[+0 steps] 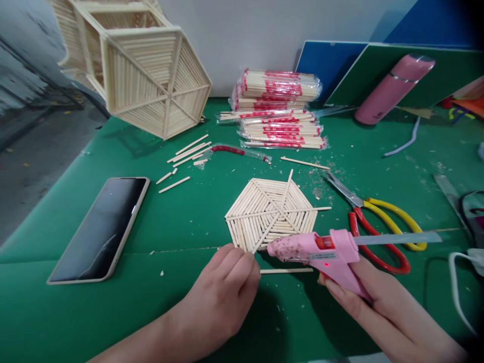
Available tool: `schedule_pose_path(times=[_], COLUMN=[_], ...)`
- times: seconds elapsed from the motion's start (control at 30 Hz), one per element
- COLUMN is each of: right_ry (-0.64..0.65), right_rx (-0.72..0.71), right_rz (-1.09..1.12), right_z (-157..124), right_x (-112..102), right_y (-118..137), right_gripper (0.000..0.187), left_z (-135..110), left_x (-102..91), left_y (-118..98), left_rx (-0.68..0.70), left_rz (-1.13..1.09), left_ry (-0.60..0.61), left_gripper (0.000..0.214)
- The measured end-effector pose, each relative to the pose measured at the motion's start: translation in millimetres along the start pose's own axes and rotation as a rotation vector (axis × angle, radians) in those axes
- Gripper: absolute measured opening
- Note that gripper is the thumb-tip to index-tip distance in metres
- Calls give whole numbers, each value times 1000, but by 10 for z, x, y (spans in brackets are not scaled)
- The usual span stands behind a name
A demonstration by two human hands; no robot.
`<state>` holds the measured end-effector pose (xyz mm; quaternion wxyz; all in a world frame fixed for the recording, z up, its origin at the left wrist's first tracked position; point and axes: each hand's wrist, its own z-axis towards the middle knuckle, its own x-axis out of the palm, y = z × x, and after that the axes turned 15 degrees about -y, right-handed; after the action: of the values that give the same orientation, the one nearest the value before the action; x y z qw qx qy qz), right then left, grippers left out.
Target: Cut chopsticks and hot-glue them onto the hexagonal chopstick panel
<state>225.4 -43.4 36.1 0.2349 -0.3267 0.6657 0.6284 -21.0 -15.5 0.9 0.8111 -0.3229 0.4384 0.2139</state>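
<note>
A flat hexagon panel (271, 212) made of glued wooden sticks lies on the green table (189, 227). My left hand (223, 297) rests at the panel's near edge, fingers curled together and pressing on its lower corner. My right hand (374, 302) grips a pink glue gun (321, 252) by the handle, its nozzle pointing left and touching the panel's near edge. A glue stick pokes out of the gun's back. One loose stick (286, 270) lies just under the gun.
A phone (102, 227) lies screen-up at left. A large stick-built hexagonal frame (151, 80) stands at the back left. Packs of sticks (280, 108) sit behind the panel, loose cut sticks (187, 154) nearby. Red-and-yellow scissors (378, 222) lie right; a pink bottle (393, 88) beyond.
</note>
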Motion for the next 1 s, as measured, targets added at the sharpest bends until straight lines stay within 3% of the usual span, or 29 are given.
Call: schedule_pose_path(times=[0.47,1.0], right_ry=[75,12], right_rx=[67,50], right_rz=[65,82], right_z=[43,28], right_x=[13,-24], right_y=[10,19], right_gripper=[21,33], left_z=[31,39], left_x=[-19,-22], left_y=[-4,0], left_rx=[-13,21], left_rz=[-21,21], left_ry=[15,-2], left_gripper=[19,19])
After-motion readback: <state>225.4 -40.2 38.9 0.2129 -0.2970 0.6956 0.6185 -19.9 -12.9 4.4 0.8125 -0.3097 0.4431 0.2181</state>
